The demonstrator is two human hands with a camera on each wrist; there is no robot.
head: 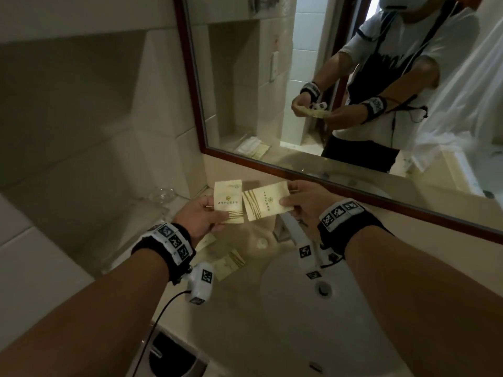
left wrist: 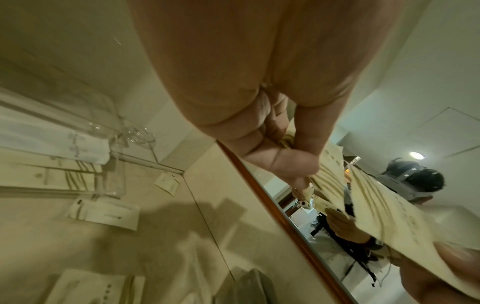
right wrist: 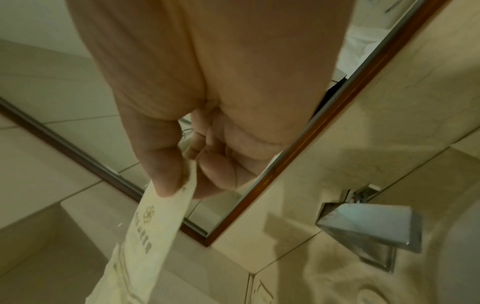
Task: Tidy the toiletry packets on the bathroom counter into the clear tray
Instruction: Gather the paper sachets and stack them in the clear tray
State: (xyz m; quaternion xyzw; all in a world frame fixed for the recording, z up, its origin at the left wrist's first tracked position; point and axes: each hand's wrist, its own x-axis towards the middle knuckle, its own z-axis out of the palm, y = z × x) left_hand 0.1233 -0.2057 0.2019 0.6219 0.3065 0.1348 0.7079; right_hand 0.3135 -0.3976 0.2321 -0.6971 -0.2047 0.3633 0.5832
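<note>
Both hands are raised over the counter, each holding a cream toiletry packet with gold stripes. My left hand (head: 215, 213) pinches the upright packet (head: 228, 201) by its lower left corner, thumb on top (left wrist: 298, 162). Between thumb and fingers my right hand (head: 288, 202) pinches the tilted packet (head: 265, 204) by its right end (right wrist: 153, 222). The two packets nearly touch. The clear tray (left wrist: 116, 181) stands at the left against the wall (head: 160, 210) with packets inside. Loose packets lie on the counter (head: 228, 263) (head: 205, 242) (left wrist: 103, 211) (left wrist: 167, 183).
A glass dish (head: 163, 194) sits in the back left corner by the tray. A chrome faucet (right wrist: 369, 226) and the white basin (head: 326, 308) lie under my right arm. The wood-framed mirror (head: 326, 91) runs close behind my hands. A dark bin (head: 174, 357) stands below the counter edge.
</note>
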